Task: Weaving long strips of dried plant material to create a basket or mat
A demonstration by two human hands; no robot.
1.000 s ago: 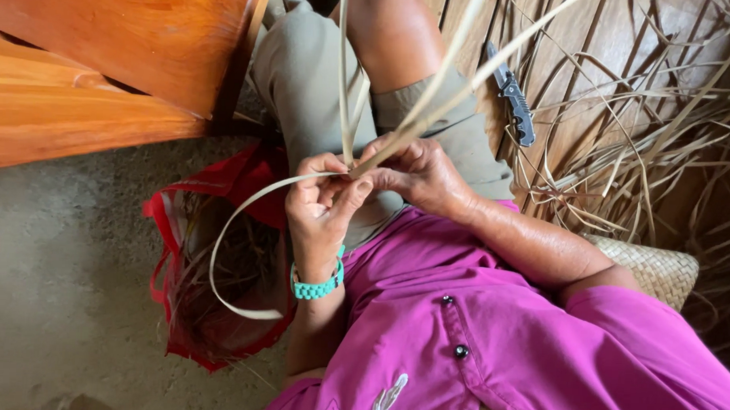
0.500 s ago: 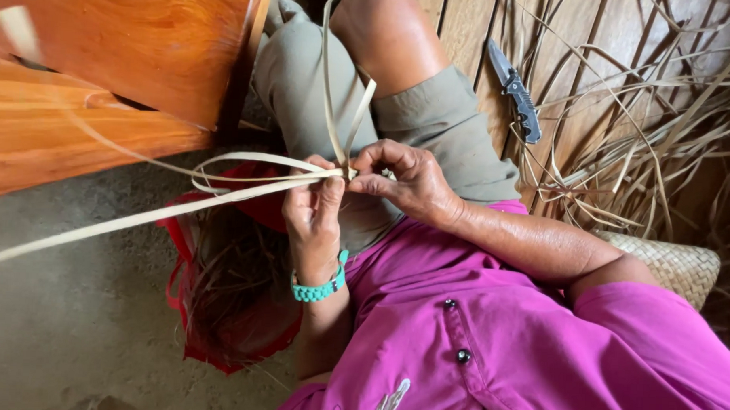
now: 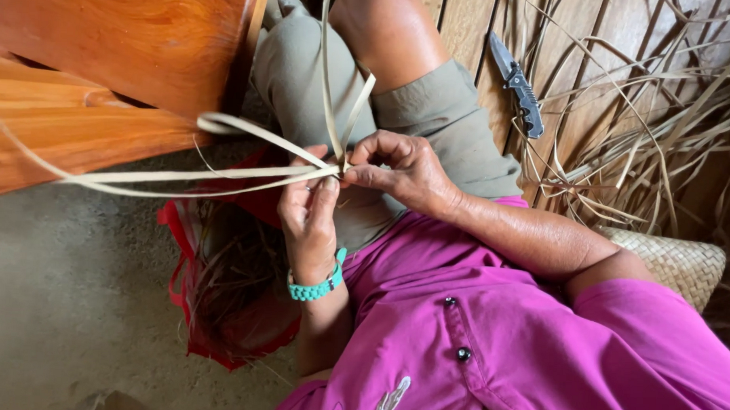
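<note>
Hands meet mid-frame over your lap, both pinching the same bundle of pale leaf strips (image 3: 220, 176). Your left hand (image 3: 309, 219), teal beaded bracelet (image 3: 317, 288) on the wrist, has fingers curled, thumb and fingertips clamped on the strips right at the crossing point. Your right hand (image 3: 398, 170) sits at 3 o'clock of that point, touching it, fingers bent in a tight pinch on the same junction. Neither hand is released.

From the pinch, long strips run out toward 9 o'clock, past the orange wooden furniture (image 3: 103, 66), one looping back near its edge. Two shorter strip ends stick up toward 12 o'clock, in front of the grey-green shorts (image 3: 305, 73) and bare knee (image 3: 383, 28).

Red net bag (image 3: 216, 305) lies on the concrete floor (image 3: 62, 316) at 7 o'clock of your left hand, dry fibres inside it. Folding knife (image 3: 518, 93), open, lies on the wood planks at 1 o'clock of your right hand, well apart. Pile of loose dry leaf strips (image 3: 659, 134) at 3 o'clock. Woven mat piece (image 3: 670, 264) at 4 o'clock, just beside your right elbow. Pink buttoned shirt (image 3: 497, 347) fills the bottom.
</note>
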